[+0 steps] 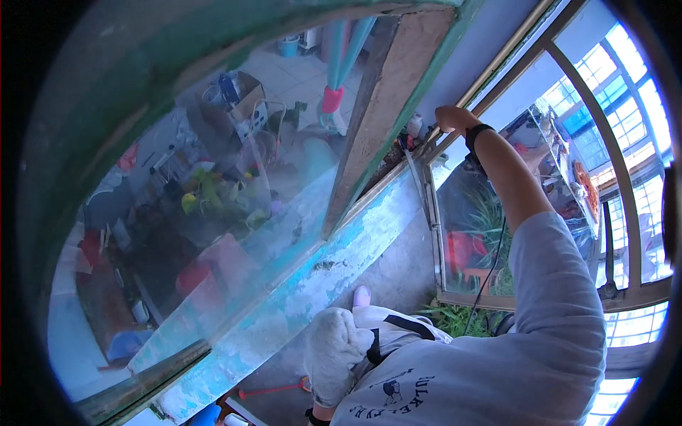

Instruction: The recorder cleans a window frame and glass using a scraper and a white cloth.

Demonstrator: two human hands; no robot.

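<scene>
My right hand (455,118), with a black band at the wrist, reaches out at the upper right. Its fingers curl around the metal frame of an open casement window (474,306) near the hinge side. Low in front of my body is a greyish-white fluffy cloth (331,351), bunched over my left hand, whose fingers it hides; only a wrist with a black band shows below. On the left, a glazed window with a worn green and brown wooden frame (389,90) stands over a peeling turquoise sill wall (314,261).
Behind the hazy glass are a leafy plant (205,189), a cardboard box (248,93) and household clutter. Green plants (469,319) grow by my legs, and a dark cable (487,277) hangs near my right arm. A red-handled tool (272,390) lies on the floor.
</scene>
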